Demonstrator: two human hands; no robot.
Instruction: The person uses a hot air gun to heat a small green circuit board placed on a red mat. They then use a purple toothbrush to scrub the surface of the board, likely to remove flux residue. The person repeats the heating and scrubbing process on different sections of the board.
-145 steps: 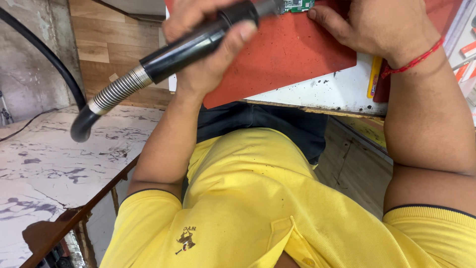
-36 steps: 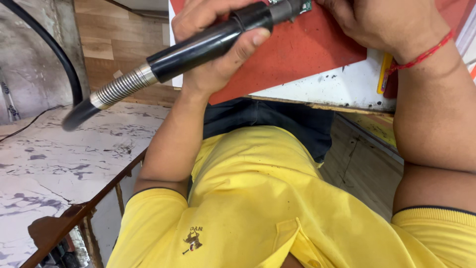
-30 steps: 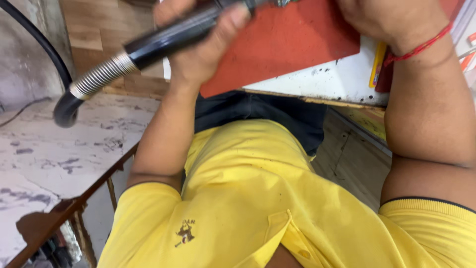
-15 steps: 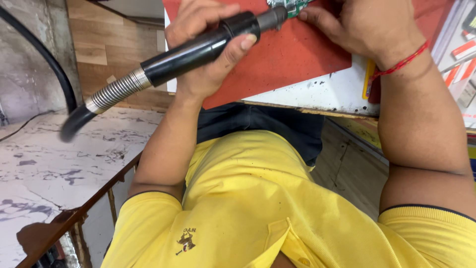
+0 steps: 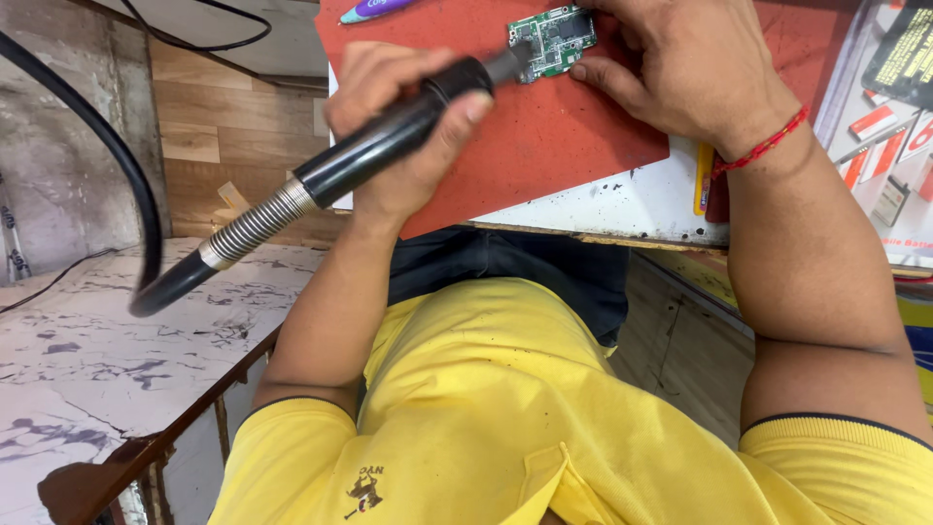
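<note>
My left hand (image 5: 384,92) is wrapped around a black hot-air wand (image 5: 374,151) with a metal spring collar and a black hose (image 5: 117,170) trailing off to the left. The wand's nozzle points at a small green circuit board (image 5: 556,37) lying on a red mat (image 5: 554,126). My right hand (image 5: 695,68), with a red thread at the wrist, rests on the mat, and its fingers press on the board's right and lower edges.
The red mat lies on a white, speckled table top (image 5: 632,190). A pen (image 5: 374,8) sits at the mat's far edge and a yellow strip (image 5: 704,180) beside my right wrist. Small packages (image 5: 880,131) lie at the right. A marbled surface (image 5: 87,321) is low at the left.
The view has tipped so that the circuit board and pen show fully. The wand stays gripped with its nozzle at the board; my right hand's fingers remain at the board's edge.
</note>
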